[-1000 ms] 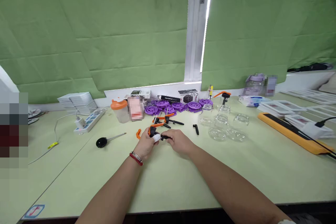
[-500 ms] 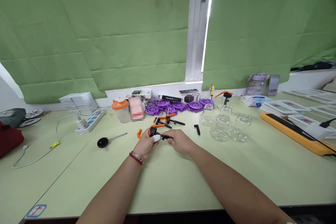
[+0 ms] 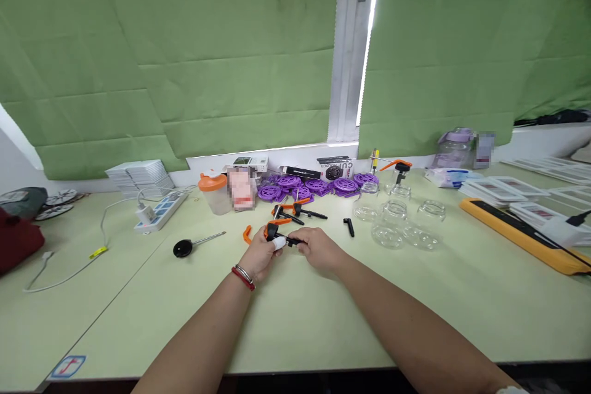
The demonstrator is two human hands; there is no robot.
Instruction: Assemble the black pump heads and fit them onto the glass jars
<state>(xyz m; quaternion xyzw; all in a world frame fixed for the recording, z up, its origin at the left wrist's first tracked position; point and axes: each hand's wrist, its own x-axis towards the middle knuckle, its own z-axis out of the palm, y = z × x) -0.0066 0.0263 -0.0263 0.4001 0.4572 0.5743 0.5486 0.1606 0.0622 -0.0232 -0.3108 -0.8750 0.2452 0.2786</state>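
Note:
Above the middle of the table, my left hand (image 3: 262, 255) is closed around a black and orange fitting (image 3: 272, 232); a white wrap covers one of its digits. My right hand (image 3: 319, 250) pinches the slim black end that sticks out of the same fitting, so the two hands almost meet. Just beyond them lie similar black and orange fittings (image 3: 308, 213) with metal rods. An orange hooked piece (image 3: 247, 234) rests beside my left hand. Off to the right is a short black elbow-shaped piece (image 3: 349, 227).
Clear jars (image 3: 388, 229) stand to the right, one with a black and orange top. Purple wheel-like discs (image 3: 318, 187) line the back. On the left are a screwdriver (image 3: 207, 239) by a black round part, a power strip (image 3: 162, 214) and an orange-lidded cup (image 3: 214, 197).
The view has shifted very slightly. Both hands keep their hold on the fitting, with no clear movement of other things.

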